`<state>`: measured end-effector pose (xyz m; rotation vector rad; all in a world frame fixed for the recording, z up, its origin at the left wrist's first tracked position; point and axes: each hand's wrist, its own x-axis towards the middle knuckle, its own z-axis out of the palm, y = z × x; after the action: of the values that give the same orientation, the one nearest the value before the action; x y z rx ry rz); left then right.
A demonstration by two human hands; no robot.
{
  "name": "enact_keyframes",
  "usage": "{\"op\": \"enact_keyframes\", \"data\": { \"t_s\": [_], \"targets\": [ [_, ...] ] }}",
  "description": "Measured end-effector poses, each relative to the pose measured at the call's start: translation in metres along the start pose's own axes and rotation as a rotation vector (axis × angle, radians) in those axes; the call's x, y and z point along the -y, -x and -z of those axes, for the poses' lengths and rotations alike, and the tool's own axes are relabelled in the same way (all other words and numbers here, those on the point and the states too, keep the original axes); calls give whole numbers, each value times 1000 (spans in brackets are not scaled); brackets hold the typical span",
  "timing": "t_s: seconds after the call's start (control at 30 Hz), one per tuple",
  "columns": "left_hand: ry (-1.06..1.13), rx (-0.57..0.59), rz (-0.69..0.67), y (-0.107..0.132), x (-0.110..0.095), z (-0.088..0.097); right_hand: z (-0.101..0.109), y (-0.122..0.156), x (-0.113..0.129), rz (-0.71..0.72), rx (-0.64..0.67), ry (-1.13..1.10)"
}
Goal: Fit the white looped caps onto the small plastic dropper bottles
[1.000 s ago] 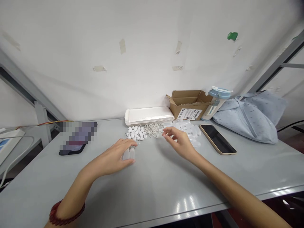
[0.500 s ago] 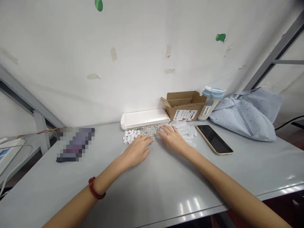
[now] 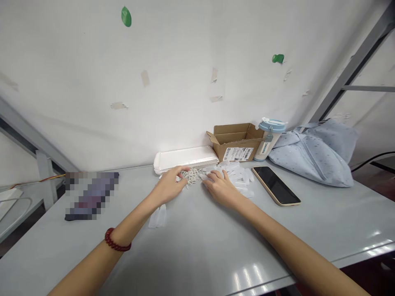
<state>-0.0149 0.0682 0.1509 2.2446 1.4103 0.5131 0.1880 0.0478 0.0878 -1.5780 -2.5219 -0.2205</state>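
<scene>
My left hand (image 3: 170, 185) curves over a pile of small white caps (image 3: 178, 178), its thumb and fingers apart; most of the caps are hidden beneath it. Between the hands lies a tangle of small off-white rings (image 3: 193, 176). My right hand (image 3: 221, 188) rests with bent, spread fingers at the left side of a heap of clear plastic sleeve-like pieces (image 3: 242, 176). A few more clear pieces (image 3: 158, 216) lie beside my left wrist. Neither hand shows anything gripped.
Behind the heaps are a stack of flat white boxes (image 3: 185, 158) and an open cardboard box (image 3: 237, 146). To the right stand a blue-lidded cup (image 3: 268, 139), a phone (image 3: 276, 186) and a light blue cloth bag (image 3: 311, 160). A blurred-out item (image 3: 94, 195) lies left on the grey table (image 3: 197, 246).
My left hand has shifted left off the rings and over the white caps, its fingers curving more. My right hand's fingers have bent more beside the clear pieces. The view has tilted up slightly.
</scene>
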Motion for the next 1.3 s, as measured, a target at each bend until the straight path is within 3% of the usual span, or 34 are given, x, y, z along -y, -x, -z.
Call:
{"op": "enact_keyframes", "data": {
  "t_s": [0.17, 0.4, 0.47, 0.63, 0.77, 0.93, 1.17, 1.3],
  "targets": [
    [273, 17, 108, 12, -1, 22, -1, 0, 1, -10, -3, -43],
    [209, -77, 99, 30, 11, 19, 8, -2, 2, -76, -98, -160],
    [154, -115, 46, 34, 16, 13, 17, 0, 8, -121, -151, -347],
    [-16, -174, -157, 48, 15, -6, 35, 6, 35, -264, -184, -1240],
    [-94, -188, -206, 59, 4, -15, 37, 9, 45, -282, -99, -1520],
    [-140, -214, -252, 64, -3, -19, 38, 10, 44, -256, 3, -1643],
    [-192, -269, -324, 62, 1, -21, 36, 10, 46, -166, 36, -1695],
    [-214, -253, -355, 64, -1, -19, 33, 10, 48, -184, 36, -1700]
  ]
}}
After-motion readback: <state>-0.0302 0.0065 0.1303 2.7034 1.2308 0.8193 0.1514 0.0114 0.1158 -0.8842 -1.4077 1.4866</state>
